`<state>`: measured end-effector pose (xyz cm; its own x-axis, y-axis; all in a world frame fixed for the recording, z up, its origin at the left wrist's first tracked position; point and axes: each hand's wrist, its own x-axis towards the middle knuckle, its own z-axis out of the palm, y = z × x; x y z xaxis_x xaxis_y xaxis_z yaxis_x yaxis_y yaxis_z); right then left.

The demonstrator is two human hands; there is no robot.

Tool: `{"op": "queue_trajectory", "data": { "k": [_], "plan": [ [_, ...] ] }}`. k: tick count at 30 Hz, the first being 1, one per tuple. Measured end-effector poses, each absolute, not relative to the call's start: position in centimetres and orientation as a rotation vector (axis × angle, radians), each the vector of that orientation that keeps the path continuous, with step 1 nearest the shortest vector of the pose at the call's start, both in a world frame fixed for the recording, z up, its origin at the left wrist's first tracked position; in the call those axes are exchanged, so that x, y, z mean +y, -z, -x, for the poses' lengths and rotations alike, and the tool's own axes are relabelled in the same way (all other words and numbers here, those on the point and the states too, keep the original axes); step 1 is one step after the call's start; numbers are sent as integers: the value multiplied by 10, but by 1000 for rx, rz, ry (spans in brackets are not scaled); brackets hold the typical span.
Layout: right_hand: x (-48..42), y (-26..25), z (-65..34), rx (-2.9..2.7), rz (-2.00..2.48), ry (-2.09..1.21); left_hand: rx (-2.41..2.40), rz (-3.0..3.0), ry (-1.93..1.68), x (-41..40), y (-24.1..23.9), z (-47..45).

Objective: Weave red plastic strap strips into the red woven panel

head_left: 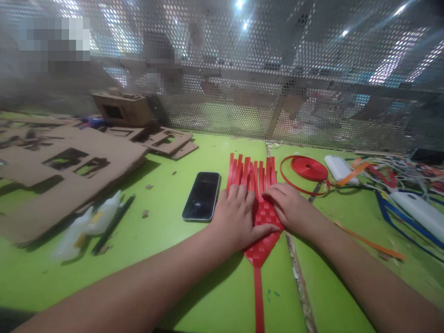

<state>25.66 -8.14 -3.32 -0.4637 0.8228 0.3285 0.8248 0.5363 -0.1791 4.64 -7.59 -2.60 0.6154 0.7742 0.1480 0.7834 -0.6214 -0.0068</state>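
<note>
A red woven ribbon piece [266,213] lies on the green table, pointed at its near end. Loose strips [247,170] fan out from its far side, and one long tail [258,296] runs toward me. My left hand [237,215] is spread palm down over the left part of the weave, its thumb stretched across it. At the right edge, my right hand [289,206] rests with bent fingers pressed together on the red strips. What lies beneath its fingertips is mostly hidden. A black-screened phone [201,196] lies left of my left hand.
A red ribbon roll [308,167] sits beyond my right hand. Cut cardboard [104,152], glue bottles [102,215] and a cardboard box [123,108] are on the left. Tangled cords and straps [391,178] lie right. A perforated metal screen [222,92] stands behind the table.
</note>
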Motion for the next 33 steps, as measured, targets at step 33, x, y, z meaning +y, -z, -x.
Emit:
{"op": "queue_trajectory", "data": {
  "k": [33],
  "plan": [
    [-91, 14, -298, -2477, 1467, -136, -709, 3336, 332, -77, 30, -45]
  ]
}}
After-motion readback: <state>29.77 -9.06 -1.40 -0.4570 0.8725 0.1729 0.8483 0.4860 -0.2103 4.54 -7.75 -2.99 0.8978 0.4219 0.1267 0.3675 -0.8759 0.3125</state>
